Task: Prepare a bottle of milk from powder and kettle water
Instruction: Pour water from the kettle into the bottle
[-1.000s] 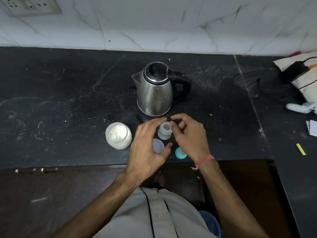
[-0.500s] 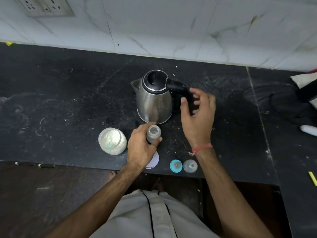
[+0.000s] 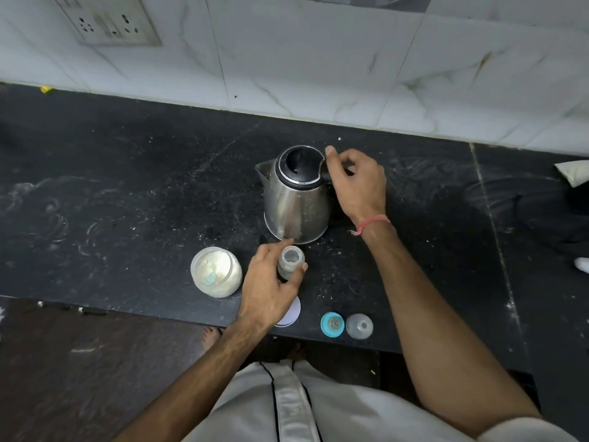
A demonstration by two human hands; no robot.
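A dark stone bench [image 3: 127,193] runs under a pale marble-tiled wall with a socket plate [image 3: 108,20] at the upper left. The step in hand looks like taking up the kettle [image 3: 294,199] to fill the bottle [image 3: 289,261]: the right hand [image 3: 357,183] is at the kettle's handle, fingers curled round it, while the left hand [image 3: 267,285] has its fingers clamped on the small open bottle, which stands upright just in front of the kettle. Next the kettle must be lifted and its spout, which points left, brought over the narrow bottle mouth. An open jar of milk powder [image 3: 216,272] sits just left of the bottle, near any spill. A teal ring [image 3: 332,324], a clear cap [image 3: 359,326] and a white lid [image 3: 291,314] lie by the front edge, out of the way.
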